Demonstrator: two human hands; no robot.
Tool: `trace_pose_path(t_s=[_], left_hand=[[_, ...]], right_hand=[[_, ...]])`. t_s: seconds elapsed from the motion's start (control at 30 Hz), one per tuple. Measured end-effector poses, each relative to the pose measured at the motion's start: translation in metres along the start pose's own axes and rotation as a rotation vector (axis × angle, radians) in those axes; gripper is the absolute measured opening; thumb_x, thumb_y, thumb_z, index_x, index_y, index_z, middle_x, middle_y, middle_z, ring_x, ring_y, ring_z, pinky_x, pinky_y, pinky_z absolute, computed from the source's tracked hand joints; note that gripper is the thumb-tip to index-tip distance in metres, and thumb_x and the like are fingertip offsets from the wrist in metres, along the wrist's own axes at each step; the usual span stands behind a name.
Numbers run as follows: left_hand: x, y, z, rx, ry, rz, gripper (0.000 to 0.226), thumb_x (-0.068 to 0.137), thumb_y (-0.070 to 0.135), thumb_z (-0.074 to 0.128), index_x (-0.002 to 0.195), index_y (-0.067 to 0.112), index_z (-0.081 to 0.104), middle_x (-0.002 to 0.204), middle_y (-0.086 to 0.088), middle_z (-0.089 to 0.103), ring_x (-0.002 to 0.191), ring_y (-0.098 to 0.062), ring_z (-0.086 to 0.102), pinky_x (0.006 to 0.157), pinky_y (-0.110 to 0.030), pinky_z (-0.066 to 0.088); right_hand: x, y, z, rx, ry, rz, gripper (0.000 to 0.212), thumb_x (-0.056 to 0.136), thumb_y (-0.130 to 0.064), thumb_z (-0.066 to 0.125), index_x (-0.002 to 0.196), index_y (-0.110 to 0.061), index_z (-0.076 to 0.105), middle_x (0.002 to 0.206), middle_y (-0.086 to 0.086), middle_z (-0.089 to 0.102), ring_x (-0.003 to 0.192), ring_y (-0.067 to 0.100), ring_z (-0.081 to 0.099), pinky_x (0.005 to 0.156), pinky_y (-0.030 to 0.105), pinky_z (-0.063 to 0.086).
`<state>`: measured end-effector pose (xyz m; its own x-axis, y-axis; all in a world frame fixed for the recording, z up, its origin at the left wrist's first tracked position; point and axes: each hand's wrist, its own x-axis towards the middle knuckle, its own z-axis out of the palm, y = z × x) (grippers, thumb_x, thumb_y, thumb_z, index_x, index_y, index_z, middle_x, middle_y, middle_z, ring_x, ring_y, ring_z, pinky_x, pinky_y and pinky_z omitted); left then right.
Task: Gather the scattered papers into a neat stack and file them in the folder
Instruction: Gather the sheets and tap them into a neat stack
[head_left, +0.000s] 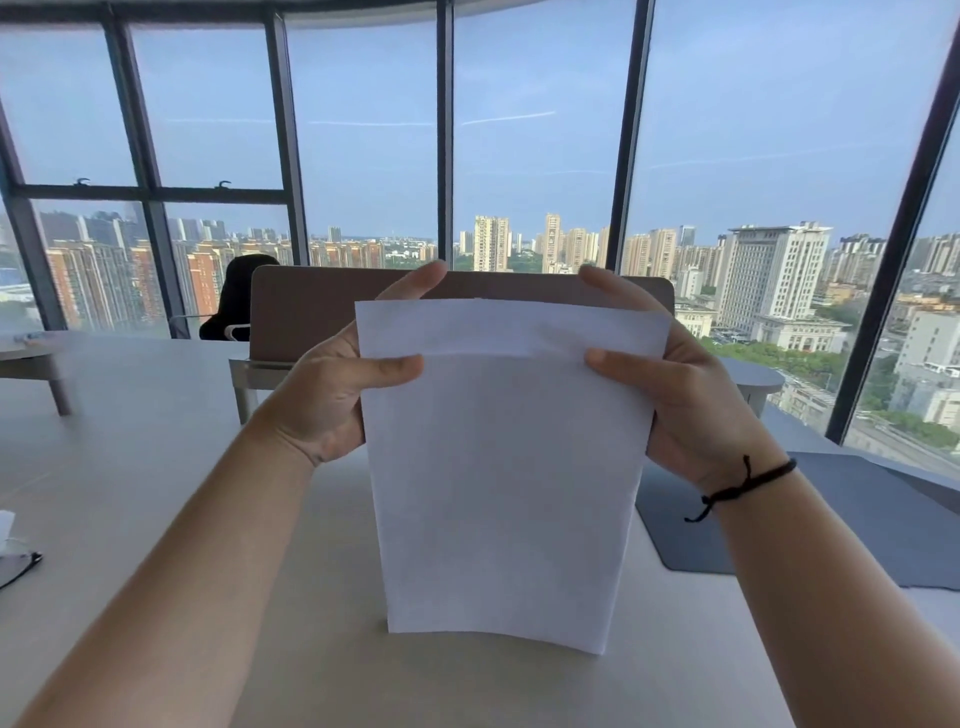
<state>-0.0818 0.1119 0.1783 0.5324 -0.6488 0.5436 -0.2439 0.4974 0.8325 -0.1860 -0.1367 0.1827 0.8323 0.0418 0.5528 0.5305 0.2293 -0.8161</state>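
A stack of white papers (498, 467) stands upright on its lower edge on the pale table (156, 467), straight in front of me. My left hand (332, 384) grips its left edge near the top, thumb on the front sheet. My right hand (680, 395) grips the right edge the same way; a black cord sits on that wrist. A dark grey folder (857, 519) lies flat on the table to the right, partly behind my right forearm.
A brown desk divider (311, 306) stands behind the papers, with a black chair (234, 301) beyond it. Eyeglasses (21, 566) lie at the table's left edge. Tall windows (363, 156) surround the room.
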Motion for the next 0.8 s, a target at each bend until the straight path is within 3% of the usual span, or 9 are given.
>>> trace_pose_path(t_s=[0.1, 0.2, 0.37, 0.43, 0.5, 0.57, 0.7, 0.77, 0.8], left_hand=[[0.004, -0.001, 0.003, 0.005, 0.033, -0.013, 0.052, 0.079, -0.003, 0.051, 0.100, 0.036, 0.079, 0.103, 0.004, 0.077, 0.093, -0.019, 0.074, 0.073, -0.031, 0.060], [0.004, -0.004, -0.004, -0.017, 0.033, -0.010, 0.038, 0.082, 0.000, 0.060, 0.097, 0.030, 0.076, 0.106, 0.000, 0.075, 0.096, -0.024, 0.072, 0.076, -0.035, 0.060], [0.000, -0.013, -0.013, -0.018, -0.011, -0.091, 0.021, 0.083, 0.006, 0.067, 0.098, 0.021, 0.069, 0.132, -0.012, 0.066, 0.110, -0.035, 0.067, 0.083, -0.040, 0.056], [-0.002, -0.020, -0.015, -0.003, 0.018, -0.104, 0.034, 0.070, 0.020, 0.085, 0.100, 0.022, 0.070, 0.119, -0.007, 0.070, 0.100, -0.031, 0.069, 0.078, -0.037, 0.058], [-0.004, -0.025, -0.016, -0.005, 0.056, -0.105, 0.048, 0.060, 0.026, 0.091, 0.104, 0.025, 0.072, 0.108, -0.005, 0.072, 0.095, -0.026, 0.070, 0.076, -0.036, 0.059], [-0.005, -0.028, -0.015, -0.010, 0.060, -0.099, 0.051, 0.060, 0.025, 0.090, 0.107, 0.026, 0.072, 0.109, -0.004, 0.072, 0.096, -0.025, 0.070, 0.077, -0.037, 0.059], [-0.006, -0.027, -0.011, 0.006, 0.105, -0.100, 0.039, 0.077, 0.009, 0.074, 0.111, 0.030, 0.072, 0.107, -0.002, 0.074, 0.095, -0.023, 0.072, 0.078, -0.036, 0.060], [-0.008, -0.031, -0.010, 0.019, 0.134, -0.109, 0.041, 0.084, 0.011, 0.064, 0.118, 0.033, 0.070, 0.113, -0.004, 0.075, 0.100, -0.025, 0.073, 0.081, -0.038, 0.060], [-0.010, -0.035, -0.010, 0.027, 0.142, -0.120, 0.040, 0.082, 0.018, 0.068, 0.119, 0.033, 0.071, 0.115, -0.005, 0.075, 0.102, -0.025, 0.073, 0.081, -0.038, 0.059]], right_hand=[[0.003, -0.002, 0.002, -0.012, -0.022, 0.010, 0.038, 0.081, 0.005, 0.066, 0.099, -0.026, 0.079, 0.104, 0.004, 0.077, 0.085, 0.027, 0.073, 0.075, 0.037, 0.063], [0.002, 0.001, 0.000, -0.016, -0.043, 0.045, 0.025, 0.084, 0.001, 0.059, 0.087, -0.020, 0.074, 0.122, 0.006, 0.074, 0.093, 0.030, 0.071, 0.075, 0.037, 0.059], [-0.004, 0.014, -0.006, -0.003, -0.029, 0.081, 0.015, 0.080, -0.004, 0.066, 0.087, -0.017, 0.069, 0.135, 0.014, 0.068, 0.111, 0.034, 0.068, 0.085, 0.041, 0.056], [-0.008, 0.021, -0.008, 0.028, 0.002, 0.097, 0.017, 0.082, -0.003, 0.061, 0.089, -0.017, 0.068, 0.128, 0.012, 0.072, 0.102, 0.031, 0.070, 0.078, 0.037, 0.058], [-0.011, 0.028, -0.009, 0.058, 0.036, 0.110, 0.022, 0.082, -0.005, 0.059, 0.092, -0.020, 0.071, 0.108, 0.004, 0.075, 0.085, 0.026, 0.070, 0.068, 0.032, 0.058], [-0.013, 0.031, -0.010, 0.062, 0.074, 0.117, 0.027, 0.082, -0.006, 0.060, 0.096, -0.025, 0.075, 0.095, 0.001, 0.074, 0.077, 0.022, 0.070, 0.065, 0.031, 0.058], [-0.013, 0.035, -0.012, 0.040, 0.090, 0.116, 0.034, 0.084, -0.005, 0.068, 0.108, -0.027, 0.078, 0.106, 0.006, 0.077, 0.085, 0.025, 0.074, 0.074, 0.036, 0.063], [-0.017, 0.041, -0.014, 0.021, 0.144, 0.118, 0.031, 0.083, -0.011, 0.069, 0.110, -0.024, 0.079, 0.109, 0.010, 0.077, 0.090, 0.026, 0.075, 0.078, 0.038, 0.063], [-0.020, 0.046, -0.016, 0.009, 0.176, 0.126, 0.029, 0.082, -0.015, 0.069, 0.107, -0.022, 0.079, 0.108, 0.011, 0.078, 0.091, 0.026, 0.075, 0.079, 0.039, 0.063]])
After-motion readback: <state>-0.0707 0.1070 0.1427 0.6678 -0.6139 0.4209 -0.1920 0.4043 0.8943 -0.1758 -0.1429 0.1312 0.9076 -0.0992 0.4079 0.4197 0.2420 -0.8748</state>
